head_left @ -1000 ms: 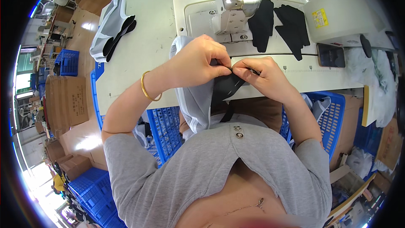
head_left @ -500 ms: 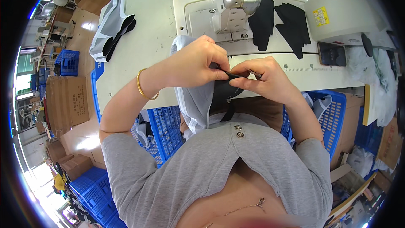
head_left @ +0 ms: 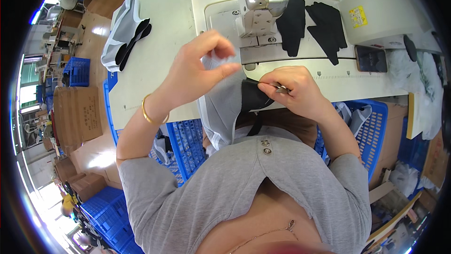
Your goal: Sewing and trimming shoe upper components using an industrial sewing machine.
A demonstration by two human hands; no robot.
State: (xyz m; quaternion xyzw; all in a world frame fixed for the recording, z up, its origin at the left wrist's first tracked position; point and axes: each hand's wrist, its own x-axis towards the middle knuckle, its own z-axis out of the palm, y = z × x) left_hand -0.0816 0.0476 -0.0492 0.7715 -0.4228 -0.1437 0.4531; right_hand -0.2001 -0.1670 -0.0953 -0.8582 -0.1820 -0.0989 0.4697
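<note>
A grey garment piece (head_left: 218, 101) with white edging and a black panel (head_left: 253, 95) hangs over the table's front edge toward my lap. My right hand (head_left: 296, 87) is closed, pinching the upper edge of the black panel. A small metal tool (head_left: 282, 88), its kind partly hidden, is tucked in the same fingers. To the left, my left hand (head_left: 199, 68) is raised above the grey cloth. Its thumb and fingers are curved and apart, slightly blurred, with nothing clearly held.
Beyond my hands stands a sewing machine (head_left: 263, 10) on the pale table (head_left: 159, 42). Black cut pieces (head_left: 326, 28) and a phone (head_left: 370, 59) lie to its right. Another grey and black piece (head_left: 123, 33) lies at the left edge. Blue baskets (head_left: 373, 129) flank my lap.
My left hand has let go of the black panel and moved away left, its fingers spreading. My right hand keeps its pinch, and the metal tool shows more plainly.
</note>
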